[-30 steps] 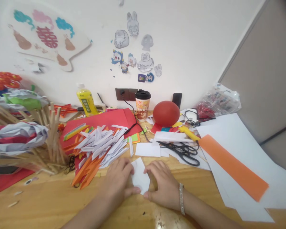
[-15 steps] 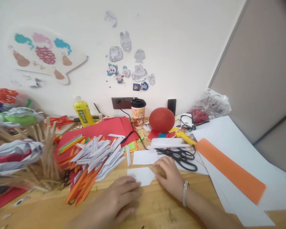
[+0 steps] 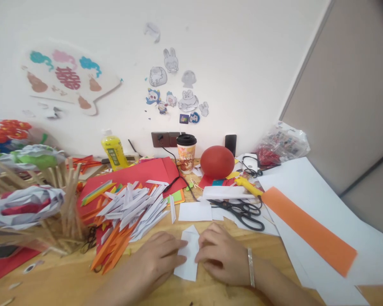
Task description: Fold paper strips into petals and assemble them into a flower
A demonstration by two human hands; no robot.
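A small piece of white paper (image 3: 189,259) lies upright before me on the wooden table, its far end folded to a point. My left hand (image 3: 159,257) has its fingers bent together, fingertips gripping the paper's left edge. At the right edge, the curled fingers and thumb of my right hand (image 3: 220,255) pinch the same sheet; a bracelet circles that wrist. Just beyond lies another white paper rectangle (image 3: 195,211). Black scissors (image 3: 242,210) rest behind my right hand. Left of them is a heap of folded white paper strips (image 3: 132,208), with folded orange pieces (image 3: 110,253) under it.
Wooden sticks and paper flowers (image 3: 32,204) crowd the left side. Along the wall stand a yellow bottle (image 3: 115,151), a lidded cup (image 3: 187,155) and a red balloon (image 3: 217,162). Large white sheets (image 3: 306,182) and an orange strip (image 3: 309,229) cover the right, near a yellow-handled tool (image 3: 247,185).
The white paper has been turned from lying crosswise to lengthwise. My right hand has moved down to its right edge, and its fingers are more curled. The view has shifted slightly.
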